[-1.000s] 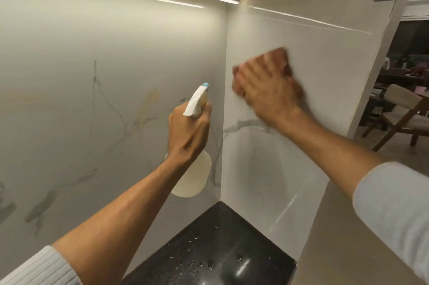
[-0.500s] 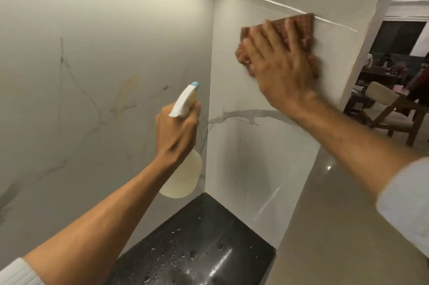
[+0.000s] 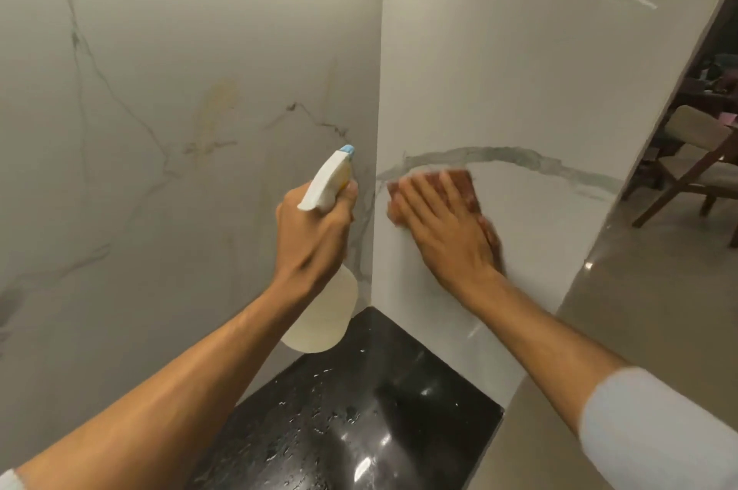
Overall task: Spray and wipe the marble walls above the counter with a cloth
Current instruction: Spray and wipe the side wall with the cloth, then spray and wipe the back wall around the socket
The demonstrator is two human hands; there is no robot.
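Observation:
Two white marble walls meet in a corner: the left wall (image 3: 167, 98) and the right wall (image 3: 519, 62), which carries a grey vein. My left hand (image 3: 315, 234) grips a white spray bottle (image 3: 325, 300) with a blue nozzle tip, held upright near the corner. My right hand (image 3: 443, 234) lies flat on a reddish-brown cloth (image 3: 463, 186), pressing it against the right wall just below the vein. Most of the cloth is hidden under my palm and fingers.
A black glossy counter (image 3: 359, 421) speckled with water drops lies below the corner. The right wall ends at an edge on the right. Beyond it are a tiled floor (image 3: 655, 290) and a wooden chair (image 3: 695, 166) in a dim room.
My right hand has slid the cloth down the right wall from near the top to below the grey vein and closer to the corner. The spray bottle stays raised in my left hand.

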